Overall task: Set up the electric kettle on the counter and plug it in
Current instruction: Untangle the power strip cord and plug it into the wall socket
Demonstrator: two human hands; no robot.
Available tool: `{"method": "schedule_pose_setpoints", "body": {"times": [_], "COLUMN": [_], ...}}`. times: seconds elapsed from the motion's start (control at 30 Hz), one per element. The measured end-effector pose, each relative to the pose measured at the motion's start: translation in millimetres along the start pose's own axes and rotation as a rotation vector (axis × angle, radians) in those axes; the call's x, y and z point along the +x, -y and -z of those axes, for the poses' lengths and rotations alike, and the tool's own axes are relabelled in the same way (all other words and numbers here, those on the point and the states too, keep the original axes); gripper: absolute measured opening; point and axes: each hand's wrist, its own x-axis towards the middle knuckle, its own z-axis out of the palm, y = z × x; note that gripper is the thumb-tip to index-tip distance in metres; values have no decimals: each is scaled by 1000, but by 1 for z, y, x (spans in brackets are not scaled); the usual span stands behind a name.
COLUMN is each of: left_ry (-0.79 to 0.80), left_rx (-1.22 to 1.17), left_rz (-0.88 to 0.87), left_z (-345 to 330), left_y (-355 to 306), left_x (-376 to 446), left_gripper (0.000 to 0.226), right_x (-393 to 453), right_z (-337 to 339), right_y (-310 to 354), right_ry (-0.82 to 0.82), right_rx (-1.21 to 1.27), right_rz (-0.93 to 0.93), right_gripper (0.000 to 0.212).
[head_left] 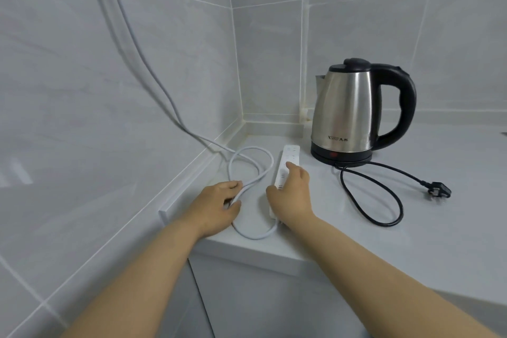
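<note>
A steel electric kettle (pixel 347 110) with a black handle stands on its black base (pixel 341 158) in the counter's back corner. Its black cord (pixel 384 200) loops across the counter and ends in a loose plug (pixel 439 191) lying unplugged at the right. A white power strip (pixel 288 159) lies to the left of the kettle. My right hand (pixel 290 195) rests over the strip's near half, gripping its sides. My left hand (pixel 219 206) pinches the strip's white cable (pixel 252 170), which coils on the counter.
The white cable (pixel 131 35) climbs the tiled wall at the left and leaves the frame at the top. The white counter (pixel 397 255) ends in a front edge near me, with cabinet fronts (pixel 247 296) below. Tiled walls close the corner behind the kettle.
</note>
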Motion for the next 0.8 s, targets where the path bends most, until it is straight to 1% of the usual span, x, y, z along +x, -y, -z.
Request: {"method": "schedule_pose_setpoints", "body": {"times": [0.07, 0.13, 0.27, 0.4, 0.5, 0.6, 0.67, 0.73, 0.8], "left_ry": [22, 36, 0, -179, -314, -329, -297, -268, -261], "left_rx": [27, 65, 196, 168, 110, 35, 68, 164, 151], "left_rz": [8, 19, 48, 139, 110, -5, -51, -51, -22], "left_z": [2, 3, -4, -13, -22, -37, -48, -54, -55], "left_y": [4, 5, 2, -2, -21, -45, -52, -51, -51], "left_x": [4, 7, 6, -5, -21, -33, -34, -31, -27], "left_gripper": [50, 50, 51, 60, 61, 62, 69, 71, 63], "right_x": [-4, -8, -8, -4, -3, 1, 5, 10, 13], "right_z": [-8, -13, -15, -16, -17, -10, -1, 5, 7], "right_y": [2, 3, 2, 2, 2, 2, 1, -2, -5], "right_ry": [-36, -38, 82, 152, 167, 185, 177, 172, 190], "right_rx": [17, 5, -85, -129, -122, 24, 183, 337, 456], "right_rz": [-2, 5, 82, 141, 156, 111, 28, -55, -114], "right_gripper": [65, 65, 75, 73, 69, 61, 56, 52, 51]}}
